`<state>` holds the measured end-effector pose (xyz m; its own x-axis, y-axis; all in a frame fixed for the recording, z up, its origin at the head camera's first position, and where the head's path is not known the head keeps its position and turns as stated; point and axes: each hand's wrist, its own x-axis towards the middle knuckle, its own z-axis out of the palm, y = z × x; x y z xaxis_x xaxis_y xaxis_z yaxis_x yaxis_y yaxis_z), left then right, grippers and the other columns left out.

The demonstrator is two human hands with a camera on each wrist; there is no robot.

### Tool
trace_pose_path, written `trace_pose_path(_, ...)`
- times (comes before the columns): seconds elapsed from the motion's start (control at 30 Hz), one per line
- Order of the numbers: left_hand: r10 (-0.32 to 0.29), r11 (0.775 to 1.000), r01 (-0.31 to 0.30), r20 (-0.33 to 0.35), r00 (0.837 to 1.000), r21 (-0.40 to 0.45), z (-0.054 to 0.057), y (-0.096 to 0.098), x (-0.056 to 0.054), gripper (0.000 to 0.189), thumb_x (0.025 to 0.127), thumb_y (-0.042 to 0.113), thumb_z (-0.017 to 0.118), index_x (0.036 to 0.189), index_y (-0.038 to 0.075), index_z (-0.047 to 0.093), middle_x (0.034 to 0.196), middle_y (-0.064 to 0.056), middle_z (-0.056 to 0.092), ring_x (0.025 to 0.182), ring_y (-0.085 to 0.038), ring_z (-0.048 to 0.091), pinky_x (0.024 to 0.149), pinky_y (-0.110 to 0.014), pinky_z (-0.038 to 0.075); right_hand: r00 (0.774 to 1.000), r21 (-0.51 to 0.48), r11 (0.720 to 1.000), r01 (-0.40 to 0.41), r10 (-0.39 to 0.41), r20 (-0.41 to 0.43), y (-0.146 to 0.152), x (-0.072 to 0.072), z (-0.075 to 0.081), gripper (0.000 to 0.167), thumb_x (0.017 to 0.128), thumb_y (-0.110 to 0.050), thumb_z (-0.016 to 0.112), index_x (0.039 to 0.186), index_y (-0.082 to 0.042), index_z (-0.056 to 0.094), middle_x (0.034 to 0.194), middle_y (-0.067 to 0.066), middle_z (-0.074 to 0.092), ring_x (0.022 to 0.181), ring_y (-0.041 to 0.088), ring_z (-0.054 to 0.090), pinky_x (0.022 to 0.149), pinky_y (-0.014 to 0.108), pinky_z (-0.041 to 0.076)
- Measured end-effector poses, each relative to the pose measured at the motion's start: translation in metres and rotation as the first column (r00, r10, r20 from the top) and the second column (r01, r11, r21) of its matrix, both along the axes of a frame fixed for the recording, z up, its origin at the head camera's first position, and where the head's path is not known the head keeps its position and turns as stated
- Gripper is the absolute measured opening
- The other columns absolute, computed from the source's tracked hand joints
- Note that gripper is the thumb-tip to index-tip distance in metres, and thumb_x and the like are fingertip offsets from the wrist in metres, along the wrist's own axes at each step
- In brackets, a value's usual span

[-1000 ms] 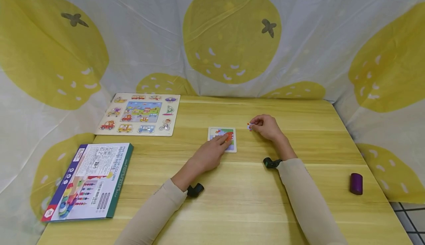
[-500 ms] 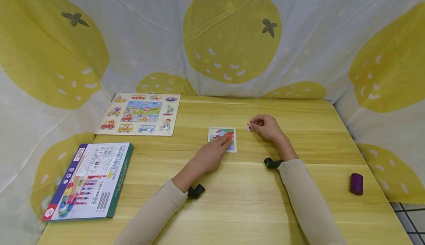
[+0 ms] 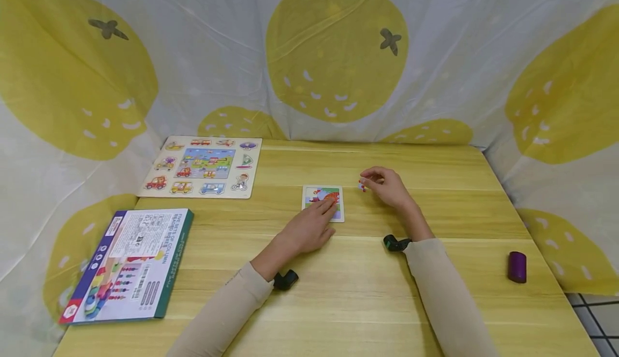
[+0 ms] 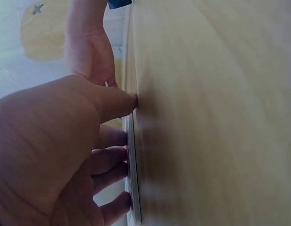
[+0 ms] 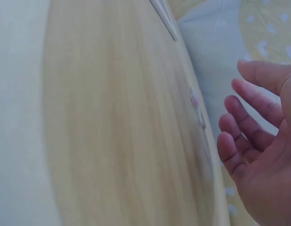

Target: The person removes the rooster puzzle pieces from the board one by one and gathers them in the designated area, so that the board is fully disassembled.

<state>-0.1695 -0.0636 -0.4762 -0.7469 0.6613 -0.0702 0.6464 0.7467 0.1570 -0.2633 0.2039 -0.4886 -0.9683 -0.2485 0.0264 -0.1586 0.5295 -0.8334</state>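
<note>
Biggest thing we've got is the curtain [image 3: 333, 50], pale with yellow fruit, hanging along the back edge of the wooden worktop [image 3: 358, 298]. By the left edge, toward the front corner, we see a flat box [image 3: 140, 265], its long axis running front to back with the far end leaning right. Behind it, at the back-left corner, there's a vehicle board [image 3: 246, 177], long way left to right, pictures upright from our seat.

Our left hand [image 3: 309, 228] isn't clamped on anything, just fingers straight and pressed on top of the small puzzle. Our right hand [image 3: 387, 185] is loose too, thumb and fingers apart, with the worktop well behind it to the back edge.

The small puzzle [image 3: 326, 192] lies flat around mid-worktop, closer to the back edge than the front. Its sides run about parallel to that back edge; it looks near square, so we can't call a long axis. Our fingers block its lower left part. Over near the right edge is a purple tube [image 3: 517, 267].

Smallest is the loose piece [image 5: 197, 107], on the worktop just right of the small puzzle, beside our right fingertips. They partly cover it from above, so we can't tell which way it points.
</note>
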Motion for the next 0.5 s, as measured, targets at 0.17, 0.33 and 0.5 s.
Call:
trace_pose_path(0.17, 0.010, 1.000, -0.010, 0.000, 1.000, -0.009, -0.001, -0.002, 0.001, 0.065, 0.107, 0.038, 0.051, 0.160, 0.004, 0.036, 0.168, -0.013, 0.032, 0.156, -0.028, 0.031, 0.127, -0.044, 0.028, 0.998, -0.049, 0.997, -0.066, 0.066, -0.003, -0.011, 0.002, 0.001, 0.035, 0.102, -0.029, 0.067, 0.125, -0.002, 0.069, 0.113, 0.012, 0.072, 0.097, 0.028, 0.066, 0.086, 0.035, 0.055)
trace_pose_path(0.33, 0.017, 1.000, -0.017, 0.000, 1.000, -0.003, -0.002, -0.002, 0.000, 0.064, 0.108, 0.039, 0.050, 0.160, 0.005, 0.035, 0.169, -0.012, 0.031, 0.156, -0.028, 0.031, 0.127, -0.046, 0.028, 0.995, -0.052, 0.994, -0.101, 0.100, -0.015, -0.030, 0.002, 0.004, 0.032, 0.102, -0.028, 0.066, 0.124, -0.005, 0.071, 0.117, 0.008, 0.072, 0.106, 0.024, 0.063, 0.095, 0.042, 0.052)
trace_pose_path(0.5, 0.004, 1.000, -0.004, -0.001, 1.000, 0.005, -0.005, -0.001, -0.001, 0.064, 0.108, 0.038, 0.050, 0.160, 0.003, 0.035, 0.169, -0.013, 0.031, 0.157, -0.029, 0.030, 0.127, -0.047, 0.027, 0.991, -0.036, 0.990, -0.136, 0.136, -0.020, -0.046, 0.002, 0.002, 0.030, 0.103, -0.027, 0.065, 0.123, -0.006, 0.072, 0.121, 0.006, 0.070, 0.108, 0.023, 0.061, 0.094, 0.042, 0.051)
